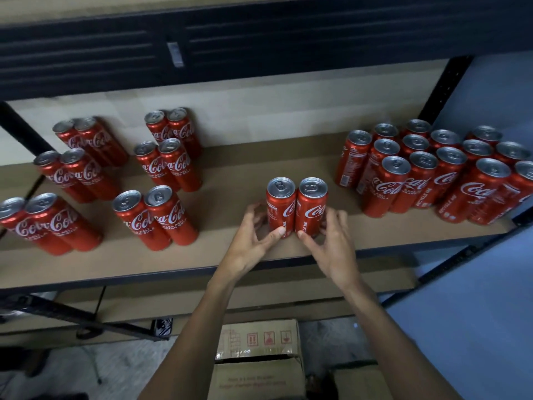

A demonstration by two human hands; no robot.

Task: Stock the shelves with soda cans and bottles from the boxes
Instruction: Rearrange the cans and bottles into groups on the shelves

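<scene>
Head view: L hand point(251, 245) grips left can point(280, 207), thumb on front, fingers curled round its side; R hand point(331, 246) likewise grips right can point(312, 204). Both cans upright, touching, mid shelf point(202, 264) nr front edge. Box point(259, 337) below.

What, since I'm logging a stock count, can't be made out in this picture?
Head view:
Right can cluster: runs off the right edge; front cans hide back rows.
Leftmost can: cut by the left edge.
Cardboard box: flaps hide contents; print blurred.
Left hand, right hand: how far fingers wrap the middle cans, hidden by the cans.
</scene>
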